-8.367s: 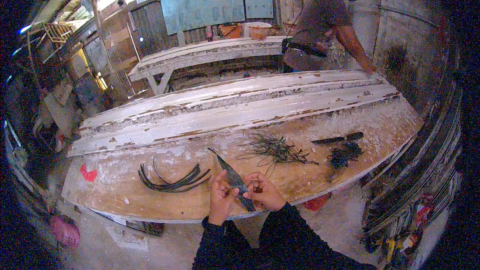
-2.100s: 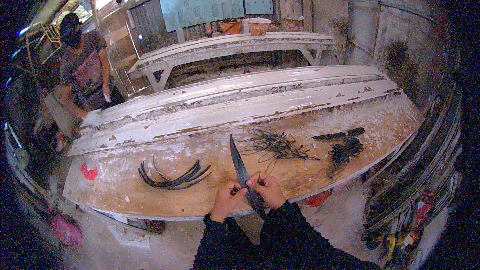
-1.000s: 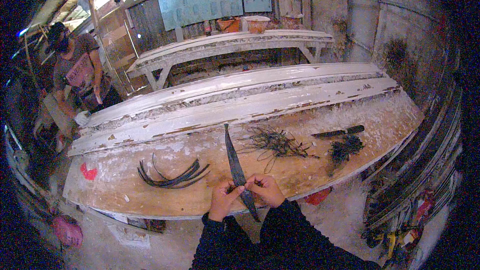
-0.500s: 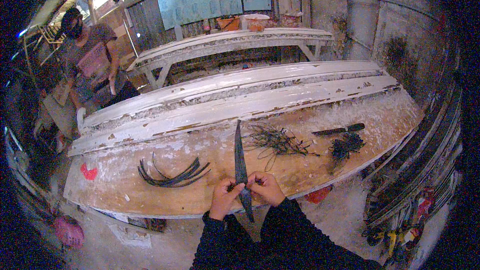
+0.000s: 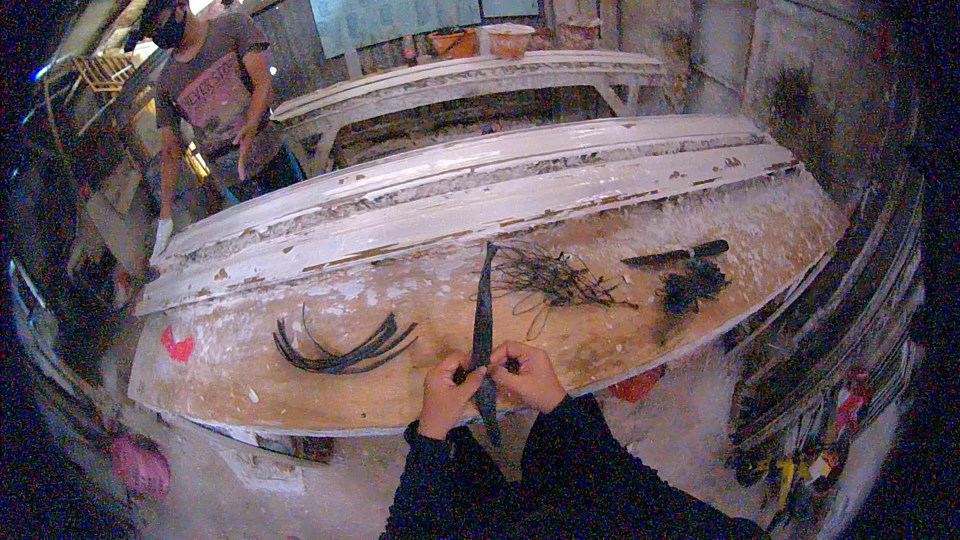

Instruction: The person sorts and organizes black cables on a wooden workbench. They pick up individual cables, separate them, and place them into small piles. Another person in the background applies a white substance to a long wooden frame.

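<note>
A long black strip (image 5: 484, 310), tapered at both ends, stands out in front of me over the near edge of a worn wooden work table. My left hand (image 5: 448, 398) is closed, its thumb and fingers pinching the strip's lower middle from the left. From the right, my right hand (image 5: 532, 378) is closed beside the same spot. Small dark bits show in the fingers of both hands, too small to name. Just beyond lies a loose tangle of thin black cord (image 5: 545, 278). Several curved black strips (image 5: 350, 352) lie left of my hands.
A black-handled knife (image 5: 678, 254) and a dark bundle (image 5: 692, 285) lie on the right of the table (image 5: 240, 365). A red scrap (image 5: 177, 345) is at its left end. At the far left stands a masked person (image 5: 215, 90). Behind is a bench (image 5: 450, 85) bearing tubs (image 5: 512, 38).
The person at the far left has straightened up and shifted right. The far tip of the black strip has swung slightly right. My hands stay at nearly the same place.
</note>
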The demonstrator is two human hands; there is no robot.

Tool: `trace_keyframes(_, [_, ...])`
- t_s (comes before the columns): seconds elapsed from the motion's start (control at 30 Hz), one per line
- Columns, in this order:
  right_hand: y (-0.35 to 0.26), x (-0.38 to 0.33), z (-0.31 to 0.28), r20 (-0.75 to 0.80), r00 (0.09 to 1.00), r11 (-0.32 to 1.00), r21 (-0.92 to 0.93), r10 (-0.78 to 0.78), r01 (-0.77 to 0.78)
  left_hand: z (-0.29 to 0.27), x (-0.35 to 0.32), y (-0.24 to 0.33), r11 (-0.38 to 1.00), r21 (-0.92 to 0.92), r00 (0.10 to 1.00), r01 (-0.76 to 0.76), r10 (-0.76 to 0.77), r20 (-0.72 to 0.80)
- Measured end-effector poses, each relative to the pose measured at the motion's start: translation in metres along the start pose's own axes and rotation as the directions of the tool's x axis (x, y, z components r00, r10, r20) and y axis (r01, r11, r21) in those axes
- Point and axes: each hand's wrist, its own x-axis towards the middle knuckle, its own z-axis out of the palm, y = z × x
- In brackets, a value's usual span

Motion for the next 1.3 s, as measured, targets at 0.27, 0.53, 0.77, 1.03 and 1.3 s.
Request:
trace_keyframes(0.27, [-0.016, -0.005, -0.001, 0.036, 0.999, 1.000, 0.022, -0.001, 0.000, 0.000, -0.001, 0.018, 0.999, 0.027, 0.995, -0.028, 0.025, 0.096])
trace_keyframes(0.53, [-0.024, -0.004, 0.002, -0.015, 0.999, 0.997, -0.062, 0.047, -0.048, -0.001, 0.000, 0.019, 0.999, 0.028, 0.989, -0.030, 0.025, 0.146])
trace_keyframes(0.77, [-0.012, -0.002, 0.002, -0.052, 0.993, 0.984, -0.148, -0.107, 0.099, -0.001, -0.001, 0.010, 0.998, 0.010, 0.987, -0.062, 0.059, 0.147])
trace_keyframes(1.03, [-0.008, -0.001, -0.001, 0.020, 1.000, 0.998, -0.058, -0.006, 0.007, -0.001, 0.002, 0.004, 0.998, -0.033, 0.994, 0.050, -0.046, 0.096])
trace_keyframes(1.3, [-0.007, 0.000, -0.001, 0.041, 0.999, 1.000, 0.008, 0.019, -0.020, -0.005, 0.001, 0.002, 0.986, -0.127, 0.989, 0.103, -0.087, 0.123])
